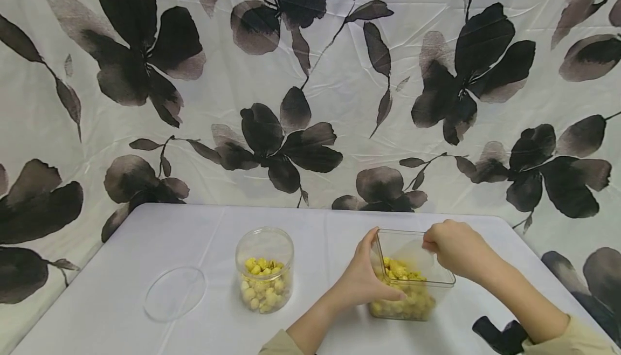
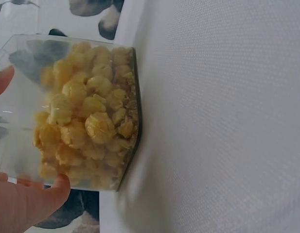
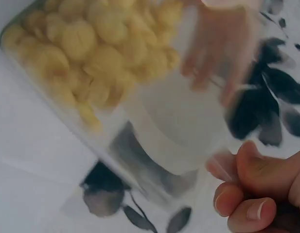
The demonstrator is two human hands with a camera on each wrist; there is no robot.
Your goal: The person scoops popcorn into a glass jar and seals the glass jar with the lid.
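A square clear container (image 1: 439,282) part full of yellow puffed pieces (image 1: 405,301) stands at the table's front right. My left hand (image 1: 371,277) grips its left side, thumb up at the rim; its fingers (image 2: 28,204) wrap the wall in the left wrist view. My right hand (image 1: 448,247) is at the far right rim with curled fingers (image 3: 247,194), and seems to hold a translucent scoop-like piece (image 3: 184,131) that dips inside above the pieces. A round clear jar (image 1: 264,250) with the same yellow pieces stands open to the left.
A round clear lid (image 1: 174,293) lies flat on the white tablecloth (image 1: 194,225), left of the jar. A flower-printed curtain (image 1: 310,75) hangs right behind the table. The table's rounded right edge is close to my right forearm.
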